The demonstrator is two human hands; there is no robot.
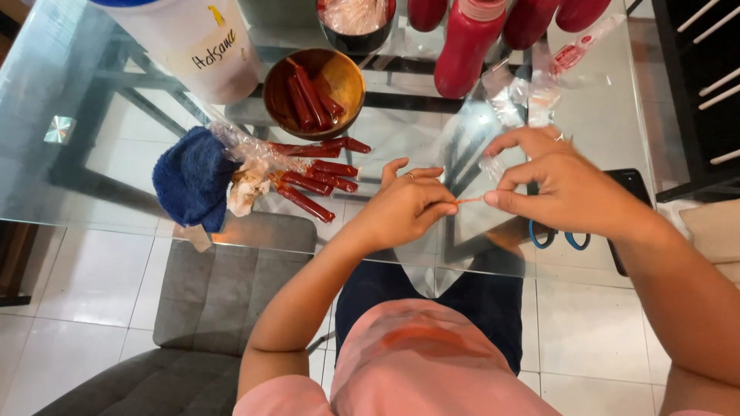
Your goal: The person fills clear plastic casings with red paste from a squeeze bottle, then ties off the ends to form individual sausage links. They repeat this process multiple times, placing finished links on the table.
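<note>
Orange band [468, 200] pinched taut between left hand [405, 204] and right hand [566, 185], which half hides blue-handled scissors [559, 239].

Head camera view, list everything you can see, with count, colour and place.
Glass table: one, clear, fills upper view.
Wooden bowl: one, brown, top centre, holding red filled tubes.
Red filled tubes: about seven, on the glass below the bowl.
Cloth: one, dark blue, left.
Squeeze bottles: four, red, top edge.
Bucket: one, white, top left.
Dark bowl: one, black, top centre.
Scissors: one pair, blue handles, under right hand.
Phone: one, black, right.
Rubber band: one, orange, between fingertips.
Left hand: pinching the band.
Right hand: pinching the band.
</note>
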